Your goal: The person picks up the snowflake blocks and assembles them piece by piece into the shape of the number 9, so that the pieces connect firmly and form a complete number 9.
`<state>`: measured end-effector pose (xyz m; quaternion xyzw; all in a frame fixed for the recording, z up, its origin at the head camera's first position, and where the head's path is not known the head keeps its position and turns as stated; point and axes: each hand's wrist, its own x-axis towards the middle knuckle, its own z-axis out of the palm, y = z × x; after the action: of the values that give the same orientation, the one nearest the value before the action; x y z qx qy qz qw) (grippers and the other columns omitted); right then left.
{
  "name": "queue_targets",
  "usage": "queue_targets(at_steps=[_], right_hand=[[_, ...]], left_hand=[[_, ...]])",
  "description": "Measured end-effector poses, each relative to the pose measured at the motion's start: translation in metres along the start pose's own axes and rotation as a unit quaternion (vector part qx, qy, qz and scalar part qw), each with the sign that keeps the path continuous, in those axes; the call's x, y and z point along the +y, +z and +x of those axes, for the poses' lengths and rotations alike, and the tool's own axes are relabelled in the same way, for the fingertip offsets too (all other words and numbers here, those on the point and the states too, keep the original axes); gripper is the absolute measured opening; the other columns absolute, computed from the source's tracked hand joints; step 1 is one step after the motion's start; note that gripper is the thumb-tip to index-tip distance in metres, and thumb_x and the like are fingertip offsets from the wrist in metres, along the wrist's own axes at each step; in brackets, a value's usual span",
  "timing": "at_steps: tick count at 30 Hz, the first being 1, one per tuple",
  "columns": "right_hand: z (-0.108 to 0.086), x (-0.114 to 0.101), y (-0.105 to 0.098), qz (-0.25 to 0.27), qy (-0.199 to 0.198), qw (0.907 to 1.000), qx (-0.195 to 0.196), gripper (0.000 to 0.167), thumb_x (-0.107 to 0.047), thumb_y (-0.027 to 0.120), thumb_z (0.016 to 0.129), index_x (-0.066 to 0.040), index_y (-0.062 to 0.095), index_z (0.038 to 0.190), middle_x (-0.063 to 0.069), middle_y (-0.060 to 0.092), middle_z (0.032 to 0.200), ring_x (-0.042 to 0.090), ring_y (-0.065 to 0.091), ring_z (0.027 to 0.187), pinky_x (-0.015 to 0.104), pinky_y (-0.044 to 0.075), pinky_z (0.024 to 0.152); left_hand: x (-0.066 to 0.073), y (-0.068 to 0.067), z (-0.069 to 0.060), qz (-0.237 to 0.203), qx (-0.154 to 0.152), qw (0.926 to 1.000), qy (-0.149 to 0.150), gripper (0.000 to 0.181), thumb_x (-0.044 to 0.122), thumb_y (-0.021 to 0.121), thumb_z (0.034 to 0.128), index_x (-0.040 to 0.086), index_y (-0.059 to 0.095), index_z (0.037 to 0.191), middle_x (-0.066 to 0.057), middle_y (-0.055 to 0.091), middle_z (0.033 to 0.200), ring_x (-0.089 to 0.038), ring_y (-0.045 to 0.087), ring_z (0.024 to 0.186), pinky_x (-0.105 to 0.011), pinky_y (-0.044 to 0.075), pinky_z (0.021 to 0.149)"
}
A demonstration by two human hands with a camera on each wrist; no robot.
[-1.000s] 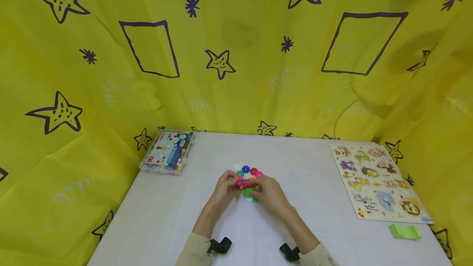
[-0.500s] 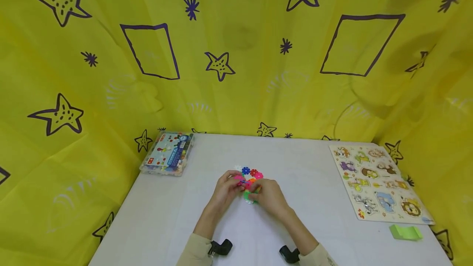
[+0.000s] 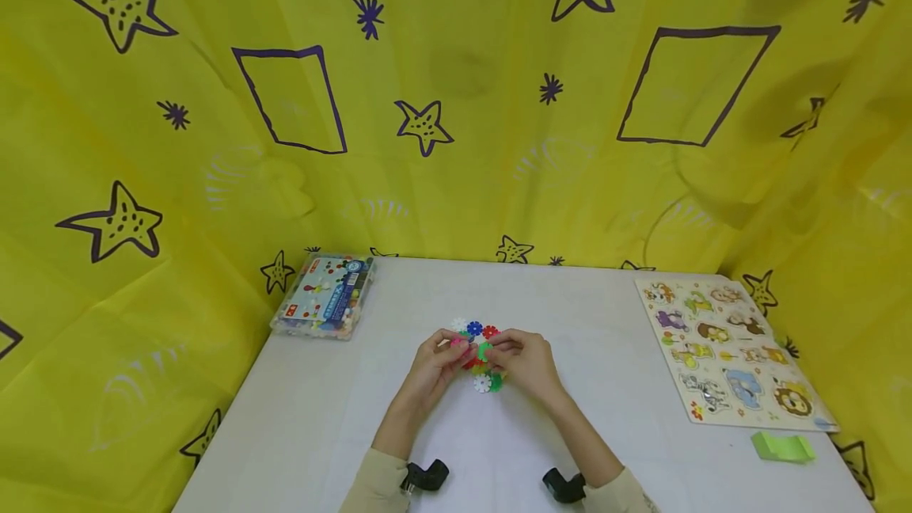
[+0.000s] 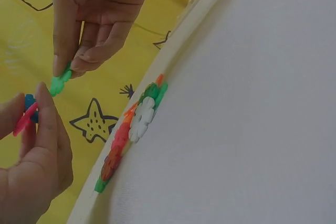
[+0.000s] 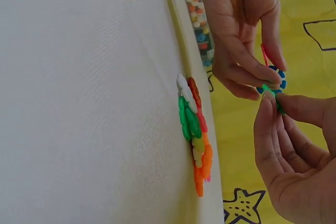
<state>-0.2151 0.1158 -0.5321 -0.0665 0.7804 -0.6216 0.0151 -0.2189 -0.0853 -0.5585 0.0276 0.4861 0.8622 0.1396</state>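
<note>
My left hand (image 3: 431, 370) pinches a pink flower-shaped disc (image 4: 25, 120) joined to a blue disc (image 4: 29, 99) between thumb and fingers. The blue disc stands at an angle to the pink one, with notches round its edge. My right hand (image 3: 533, 364) pinches a green notched disc (image 4: 60, 81) between thumb and forefinger, close to the blue one. In the right wrist view the green disc (image 5: 273, 96) overlaps the blue disc's rim; whether they touch, I cannot tell. Below both hands lies a pile of loose coloured discs (image 5: 192, 121), among them a white disc (image 3: 483, 382).
A clear box of small coloured pieces (image 3: 324, 295) stands at the back left. An animal puzzle board (image 3: 734, 351) lies on the right, with a light green block (image 3: 781, 446) in front of it. Yellow patterned cloth (image 3: 456, 204) surrounds the white table (image 3: 399, 299).
My right hand has taken the green disc from the pile and raised it towards the left hand. The white disc under it now shows whole. My left hand stays nearly still.
</note>
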Motion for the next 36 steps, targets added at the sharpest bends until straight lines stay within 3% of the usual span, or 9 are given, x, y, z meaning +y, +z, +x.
queue_targets(at_steps=[7, 12, 16, 22, 26, 31, 36], right_hand=[[0.001, -0.006, -0.007, 0.076, 0.017, 0.9967, 0.023, 0.018, -0.001, 0.079, 0.09, 0.006, 0.074, 0.106, 0.018, 0.073, 0.089, 0.03, 0.076, 0.073, 0.046, 0.062, 0.073], [0.001, -0.008, -0.009, 0.104, 0.03, 0.9939, 0.022, 0.022, -0.002, 0.079, 0.091, 0.008, 0.072, 0.109, 0.02, 0.073, 0.091, 0.037, 0.076, 0.076, 0.046, 0.062, 0.075], [0.0, -0.008, -0.01, 0.11, 0.037, 0.9929, 0.025, 0.02, -0.002, 0.079, 0.091, 0.008, 0.073, 0.108, 0.018, 0.074, 0.09, 0.038, 0.076, 0.076, 0.049, 0.062, 0.076], [-0.001, -0.009, -0.012, 0.12, 0.037, 0.9917, 0.028, 0.017, -0.003, 0.079, 0.092, 0.006, 0.074, 0.106, 0.017, 0.075, 0.088, 0.035, 0.076, 0.074, 0.053, 0.061, 0.077], [-0.001, -0.009, -0.013, 0.119, 0.029, 0.9923, 0.02, 0.021, -0.004, 0.08, 0.091, 0.007, 0.074, 0.107, 0.018, 0.075, 0.089, 0.041, 0.076, 0.077, 0.055, 0.06, 0.077], [-0.001, -0.011, -0.014, 0.11, 0.021, 0.9937, 0.012, 0.019, -0.004, 0.08, 0.09, 0.007, 0.076, 0.106, 0.018, 0.076, 0.089, 0.05, 0.073, 0.081, 0.059, 0.058, 0.078], [-0.002, -0.011, -0.015, 0.091, 0.026, 0.9954, 0.008, 0.016, -0.002, 0.081, 0.089, 0.008, 0.077, 0.101, 0.021, 0.077, 0.089, 0.039, 0.076, 0.076, 0.052, 0.061, 0.074]], left_hand=[[-0.001, -0.002, 0.0, 0.0, 0.0, 1.0, -0.007, 0.01, 0.003, 0.063, 0.1033, 0.006, 0.06, 0.112, -0.008, 0.071, 0.104, -0.017, 0.071, 0.098, -0.032, 0.055, 0.098], [-0.002, -0.004, -0.001, 0.02, 0.004, 0.9997, -0.015, 0.017, 0.004, 0.067, 0.1011, 0.0, 0.065, 0.117, -0.009, 0.071, 0.108, -0.017, 0.07, 0.1, -0.03, 0.056, 0.096], [-0.003, -0.005, -0.002, 0.019, 0.003, 0.9996, -0.019, 0.019, 0.002, 0.067, 0.1004, -0.007, 0.07, 0.117, -0.01, 0.071, 0.111, -0.017, 0.07, 0.102, -0.03, 0.056, 0.096], [-0.003, -0.003, -0.002, 0.016, 0.003, 0.9997, -0.018, 0.011, 0.0, 0.068, 0.099, 0.004, 0.078, 0.103, -0.007, 0.074, 0.106, -0.014, 0.071, 0.097, -0.027, 0.057, 0.092], [-0.002, -0.003, -0.003, 0.034, -0.009, 0.9993, -0.011, 0.011, 0.001, 0.07, 0.0984, 0.006, 0.079, 0.102, -0.007, 0.076, 0.108, -0.013, 0.073, 0.097, -0.028, 0.057, 0.093], [0.0, -0.005, -0.001, 0.06, -0.009, 0.998, -0.017, 0.013, 0.0, 0.071, 0.0973, -0.001, 0.078, 0.108, -0.008, 0.076, 0.107, -0.015, 0.073, 0.097, -0.03, 0.058, 0.092], [0.0, -0.006, 0.0, 0.099, -0.008, 0.9948, -0.021, 0.022, 0.0, 0.073, 0.096, -0.012, 0.073, 0.114, -0.009, 0.077, 0.102, -0.014, 0.074, 0.092, -0.032, 0.059, 0.09]])
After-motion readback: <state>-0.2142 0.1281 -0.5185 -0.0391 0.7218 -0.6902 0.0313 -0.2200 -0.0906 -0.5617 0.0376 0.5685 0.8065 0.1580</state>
